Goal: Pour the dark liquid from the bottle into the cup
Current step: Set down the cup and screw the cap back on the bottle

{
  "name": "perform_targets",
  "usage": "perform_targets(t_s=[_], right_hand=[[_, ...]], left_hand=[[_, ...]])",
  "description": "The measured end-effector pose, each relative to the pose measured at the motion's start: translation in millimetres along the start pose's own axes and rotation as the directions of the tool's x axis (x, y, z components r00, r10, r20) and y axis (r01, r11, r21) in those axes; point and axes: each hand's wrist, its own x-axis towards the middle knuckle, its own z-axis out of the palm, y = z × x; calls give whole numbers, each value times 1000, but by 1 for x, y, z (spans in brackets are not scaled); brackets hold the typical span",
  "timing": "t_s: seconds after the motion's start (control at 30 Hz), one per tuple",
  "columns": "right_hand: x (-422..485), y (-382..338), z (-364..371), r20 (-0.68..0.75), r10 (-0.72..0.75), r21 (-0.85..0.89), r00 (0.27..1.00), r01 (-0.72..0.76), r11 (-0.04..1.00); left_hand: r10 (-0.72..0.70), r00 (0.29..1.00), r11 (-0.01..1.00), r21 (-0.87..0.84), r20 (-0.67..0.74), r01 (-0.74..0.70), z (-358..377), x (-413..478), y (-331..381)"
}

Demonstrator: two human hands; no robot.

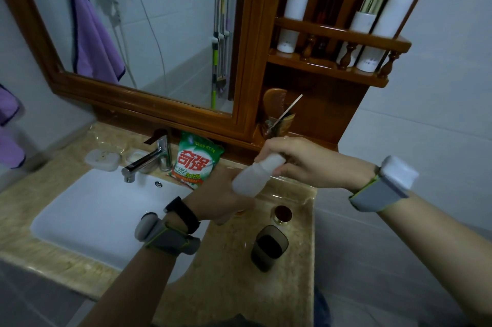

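Observation:
My right hand grips a frosted white bottle by its upper end and holds it tilted above the counter, base pointing down and left. Just below and behind the bottle, my left hand rests low on the counter with its fingers curled; something small and orange shows at its fingertips, and I cannot tell whether it is held. A smoky dark cup with dark liquid inside stands on the counter nearer to me, below both hands. A small round gold-rimmed piece with a dark inside sits just behind the cup.
The white sink basin and chrome tap lie to the left. A green detergent bag leans at the back. The marble counter's right edge runs close by the cup. A wooden mirror cabinet with bottles hangs above.

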Motion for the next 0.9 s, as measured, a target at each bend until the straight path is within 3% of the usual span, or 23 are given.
perform_targets(t_s=[0.07, 0.2, 0.37, 0.47, 0.6, 0.73, 0.9], right_hand=[[0, -3, 0, -18, 21, -25, 1000, -21, 999], [1, 0, 6, -116, 208, -163, 971, -225, 961], [-3, -1, 9, -91, 150, 93, 985, -141, 986], [1, -4, 14, -165, 221, 43, 961, -216, 975], [-3, -3, 3, -91, 123, 87, 988, -115, 990], [0, -3, 11, -189, 192, 81, 963, -180, 980], [-2, 0, 7, -88, 125, 143, 988, -112, 983]], left_hand=[[8, 1000, 1000, 10, -2, -8, 1, 1, 0], [14, 999, 995, 97, -33, -11, 6, 5, 0], [-6, 998, 997, 81, -64, 11, 6, 2, -3], [18, 998, 997, 80, -56, -14, 6, 3, 0], [14, 998, 998, 64, -68, -10, 5, 1, -1], [15, 998, 996, 93, -55, -10, 6, 2, 0], [-6, 999, 1000, 6, -35, 6, 7, 1, -1]])
